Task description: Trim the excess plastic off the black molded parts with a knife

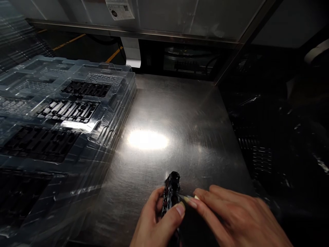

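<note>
My left hand [155,223] grips a narrow, glossy black plastic part [171,188] at the bottom middle of the view, holding it on edge above the steel table [180,113]. My right hand [239,218] lies just to the right of it, fingers pressed together. Its fingertips pinch a small pale pointed tool [189,198] whose tip touches the side of the black part. Most of the tool is hidden under my fingers.
A stack of clear plastic trays [110,103] holding several black parts [68,110] fills the left side. A dark bin or bag area [277,130] lies to the right of the table. A metal rail and panel with a label [119,9] run along the back.
</note>
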The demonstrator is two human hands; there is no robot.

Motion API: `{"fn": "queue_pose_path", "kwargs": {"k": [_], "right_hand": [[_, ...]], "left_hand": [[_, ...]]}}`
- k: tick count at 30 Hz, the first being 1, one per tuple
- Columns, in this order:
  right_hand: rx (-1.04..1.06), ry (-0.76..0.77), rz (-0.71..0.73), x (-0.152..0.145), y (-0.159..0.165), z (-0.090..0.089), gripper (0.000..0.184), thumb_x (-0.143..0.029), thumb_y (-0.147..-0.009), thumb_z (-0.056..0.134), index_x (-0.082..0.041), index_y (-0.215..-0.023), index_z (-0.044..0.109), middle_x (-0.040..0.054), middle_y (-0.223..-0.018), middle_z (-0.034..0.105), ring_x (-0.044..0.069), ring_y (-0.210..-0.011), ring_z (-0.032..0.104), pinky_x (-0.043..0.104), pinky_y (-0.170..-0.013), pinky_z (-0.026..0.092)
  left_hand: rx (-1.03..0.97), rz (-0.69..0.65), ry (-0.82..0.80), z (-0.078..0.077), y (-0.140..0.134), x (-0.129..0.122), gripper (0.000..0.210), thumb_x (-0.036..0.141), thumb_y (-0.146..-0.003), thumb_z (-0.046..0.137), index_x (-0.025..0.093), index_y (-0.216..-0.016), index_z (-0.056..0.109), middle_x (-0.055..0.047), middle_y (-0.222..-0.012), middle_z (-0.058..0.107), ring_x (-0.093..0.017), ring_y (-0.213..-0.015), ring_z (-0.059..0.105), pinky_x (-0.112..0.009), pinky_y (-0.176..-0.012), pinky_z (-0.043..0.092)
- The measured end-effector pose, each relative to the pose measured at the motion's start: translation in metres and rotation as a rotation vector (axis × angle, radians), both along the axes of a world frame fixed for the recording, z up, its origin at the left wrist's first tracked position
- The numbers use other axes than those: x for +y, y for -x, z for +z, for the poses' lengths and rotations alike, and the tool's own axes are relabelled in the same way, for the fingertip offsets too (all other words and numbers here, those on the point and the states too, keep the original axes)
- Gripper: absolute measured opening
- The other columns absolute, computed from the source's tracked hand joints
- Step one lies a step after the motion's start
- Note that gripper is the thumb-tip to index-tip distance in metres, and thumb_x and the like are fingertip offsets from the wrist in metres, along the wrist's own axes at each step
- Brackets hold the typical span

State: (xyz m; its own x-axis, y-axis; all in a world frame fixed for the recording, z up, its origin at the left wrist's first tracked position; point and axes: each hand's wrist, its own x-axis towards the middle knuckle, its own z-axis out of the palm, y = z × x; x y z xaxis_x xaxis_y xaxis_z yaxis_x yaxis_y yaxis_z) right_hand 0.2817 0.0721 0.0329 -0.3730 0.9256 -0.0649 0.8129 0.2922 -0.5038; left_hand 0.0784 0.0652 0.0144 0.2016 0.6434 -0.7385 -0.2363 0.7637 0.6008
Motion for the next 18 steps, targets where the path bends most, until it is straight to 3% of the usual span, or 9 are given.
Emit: {"fn": "queue_pose_path", "kwargs": {"k": [4,8,10,12,14,16,18], "right_hand": [[0.008,-0.155,-0.01,-0.009,0.0,-0.011,0.024,-0.031,-0.111,0.052,-0.028,-0.097,0.071,-0.0067,-0.068,0.065,0.011,-0.05,0.062,0.026,-0.046,0.043],[0.002,-0.372,0.021,-0.021,-0.008,-0.024,0.023,-0.022,-0.107,0.059,-0.021,-0.126,0.072,0.002,-0.088,0.077,0.019,-0.072,0.072,0.032,-0.074,0.055],[0.162,-0.348,-0.134,-0.021,-0.008,-0.026,0.02,-0.024,-0.106,0.063,-0.022,-0.123,0.074,0.0035,-0.093,0.078,0.021,-0.077,0.074,0.031,-0.077,0.055],[0.413,-0.042,-0.378,-0.015,0.0,-0.025,0.015,-0.037,-0.104,0.069,-0.023,-0.103,0.076,0.0011,-0.083,0.075,0.019,-0.071,0.071,0.026,-0.066,0.054],[0.675,0.416,-0.54,-0.007,0.013,-0.023,0.035,-0.054,-0.097,0.074,-0.022,-0.086,0.069,-0.0015,-0.072,0.066,0.016,-0.063,0.063,0.024,-0.056,0.048],[0.877,0.749,-0.553,-0.001,0.027,-0.024,0.049,-0.065,-0.089,0.079,-0.019,-0.08,0.062,-0.0025,-0.07,0.06,0.014,-0.062,0.055,0.024,-0.058,0.044],[0.999,0.844,-0.531,0.002,0.038,-0.027,0.055,-0.068,-0.086,0.081,-0.017,-0.081,0.059,-0.0017,-0.072,0.059,0.013,-0.066,0.051,0.024,-0.062,0.042]], "left_hand": [[-0.04,-0.065,-0.008,-0.005,0.002,-0.002,0.06,0.052,-0.089,0.077,0.02,-0.134,0.055,-0.008,-0.111,0.077,-0.015,-0.065,0.068,-0.028,-0.062,0.053],[-0.038,-0.092,-0.007,-0.006,0.005,-0.003,0.06,0.052,-0.092,0.074,0.019,-0.137,0.051,-0.007,-0.105,0.075,-0.012,-0.055,0.064,-0.026,-0.054,0.05],[-0.044,-0.083,-0.014,-0.008,0.006,-0.002,0.06,0.052,-0.091,0.075,0.02,-0.135,0.052,-0.004,-0.098,0.072,-0.013,-0.056,0.064,-0.025,-0.053,0.05],[-0.055,-0.087,-0.016,-0.011,0.005,-0.002,0.062,0.054,-0.089,0.077,0.02,-0.135,0.054,-0.003,-0.098,0.071,-0.012,-0.055,0.064,-0.025,-0.053,0.051],[-0.047,-0.084,-0.043,-0.016,0.004,-0.005,0.064,0.055,-0.087,0.08,0.021,-0.135,0.056,-0.006,-0.105,0.074,-0.016,-0.065,0.071,-0.029,-0.064,0.058],[-0.043,-0.047,-0.108,-0.023,0.002,-0.01,0.068,0.055,-0.082,0.085,0.021,-0.135,0.059,-0.01,-0.116,0.078,-0.027,-0.093,0.078,-0.036,-0.087,0.06],[-0.037,0.009,-0.187,-0.028,0.003,-0.015,0.073,0.054,-0.077,0.091,0.021,-0.135,0.061,-0.012,-0.128,0.078,-0.034,-0.123,0.071,-0.039,-0.107,0.053]]}}
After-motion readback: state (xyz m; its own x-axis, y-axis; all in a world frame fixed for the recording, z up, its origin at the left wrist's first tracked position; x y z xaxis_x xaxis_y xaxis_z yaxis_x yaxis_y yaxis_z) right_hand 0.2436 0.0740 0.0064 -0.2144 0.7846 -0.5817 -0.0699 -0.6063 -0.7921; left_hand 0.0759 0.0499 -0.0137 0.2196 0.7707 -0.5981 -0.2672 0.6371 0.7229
